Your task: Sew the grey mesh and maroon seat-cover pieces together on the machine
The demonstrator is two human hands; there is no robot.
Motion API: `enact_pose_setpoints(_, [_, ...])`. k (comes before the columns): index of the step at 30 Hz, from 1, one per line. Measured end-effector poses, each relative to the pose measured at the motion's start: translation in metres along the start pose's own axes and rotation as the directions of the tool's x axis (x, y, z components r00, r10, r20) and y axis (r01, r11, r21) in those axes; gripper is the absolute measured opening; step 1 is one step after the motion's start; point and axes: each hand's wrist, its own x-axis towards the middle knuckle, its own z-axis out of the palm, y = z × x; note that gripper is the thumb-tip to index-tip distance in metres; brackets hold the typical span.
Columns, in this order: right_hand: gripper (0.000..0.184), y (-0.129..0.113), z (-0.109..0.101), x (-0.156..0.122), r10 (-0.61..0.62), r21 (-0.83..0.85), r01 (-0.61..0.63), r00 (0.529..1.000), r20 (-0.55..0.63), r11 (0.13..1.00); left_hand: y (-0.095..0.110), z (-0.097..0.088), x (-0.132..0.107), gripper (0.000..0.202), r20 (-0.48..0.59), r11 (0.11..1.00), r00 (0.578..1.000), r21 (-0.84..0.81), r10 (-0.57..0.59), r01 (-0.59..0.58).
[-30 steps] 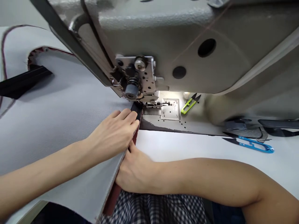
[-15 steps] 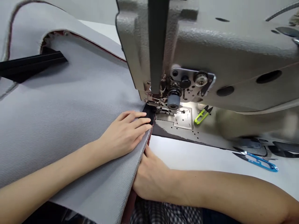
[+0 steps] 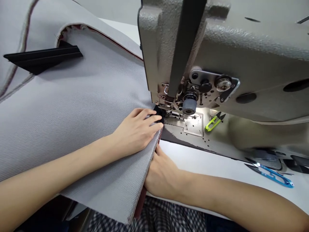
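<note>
A large sheet of grey fabric [image 3: 79, 112] with a dark red underside lies up against the sewing machine [image 3: 169, 64]. Its right edge runs to the presser foot, where a short black strip [image 3: 159, 113] lies on top. My left hand [image 3: 138, 130] rests flat on the fabric, fingers stretched toward the foot and fingertips on the black strip. Lower down the same edge, my right hand [image 3: 161, 174] grips the fabric. The thumb shows at the border, while the other fingers are hidden beneath the cloth. The needle itself is hard to make out.
Yellow-green thread snips [image 3: 214, 121] lie on the machine bed beside the metal plate [image 3: 194, 125]. Blue thread snips [image 3: 271, 174] lie on the white table [image 3: 205, 167] to the right. A folded black strip [image 3: 45, 58] sticks out of a curved seam at the upper left.
The view has shifted, so machine and snips appear further right. The fabric edge has slid a little toward the machine under both hands, and less of the short black strip shows.
</note>
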Motion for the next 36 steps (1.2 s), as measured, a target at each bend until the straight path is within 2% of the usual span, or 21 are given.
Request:
enact_pose_setpoints(4, [0.024, 0.003, 0.000, 0.000, 0.009, -0.007, -0.009, 0.999, -0.045, 1.000, -0.003, 0.002, 0.001, 0.030, -0.009, 1.000, 1.000, -0.005, -0.018, 0.018])
enact_pose_setpoints(15, [0.022, 0.014, 0.001, 0.003, 0.041, 0.003, -0.041, 0.999, -0.030, 0.999, -0.007, 0.003, 0.011, 0.028, -0.030, 1.000, 0.999, 0.016, -0.023, 0.023])
enact_pose_setpoints(21, [0.022, 0.008, -0.002, 0.001, 0.077, 0.050, -0.077, 0.997, 0.003, 0.996, -0.003, 0.003, 0.011, 0.029, -0.028, 0.998, 0.999, 0.052, -0.023, 0.024])
enact_pose_setpoints(24, [0.025, 0.005, -0.001, 0.003, 0.099, 0.061, -0.101, 0.994, 0.036, 0.993, 0.000, 0.007, 0.007, 0.030, -0.042, 0.997, 0.997, 0.044, -0.060, 0.062])
enact_pose_setpoints(27, [0.030, 0.005, 0.005, 0.009, 0.122, 0.080, -0.125, 0.991, 0.052, 0.989, 0.002, 0.010, 0.004, 0.032, -0.049, 0.990, 0.990, -0.052, -0.133, 0.130])
enact_pose_setpoints(29, [0.033, 0.003, 0.008, 0.013, 0.145, 0.111, -0.149, 0.988, 0.047, 0.983, 0.004, 0.008, 0.003, 0.033, -0.025, 0.978, 0.983, -0.103, -0.183, 0.180])
enact_pose_setpoints(31, [0.030, -0.005, 0.008, 0.014, 0.147, 0.157, -0.153, 0.988, 0.047, 0.976, 0.006, 0.002, 0.004, 0.042, 0.032, 0.972, 0.978, -0.116, -0.204, 0.206])
enact_pose_setpoints(33, [0.026, -0.017, 0.000, 0.010, 0.072, 0.199, -0.081, 0.996, 0.050, 0.977, 0.010, -0.003, 0.005, 0.057, 0.088, 0.971, 0.974, -0.100, -0.207, 0.215])
enact_pose_setpoints(36, [0.032, -0.025, -0.023, -0.010, -0.183, 0.281, 0.173, 0.983, 0.009, 0.944, 0.019, -0.005, 0.002, 0.059, 0.104, 0.965, 0.965, -0.085, -0.239, 0.248])
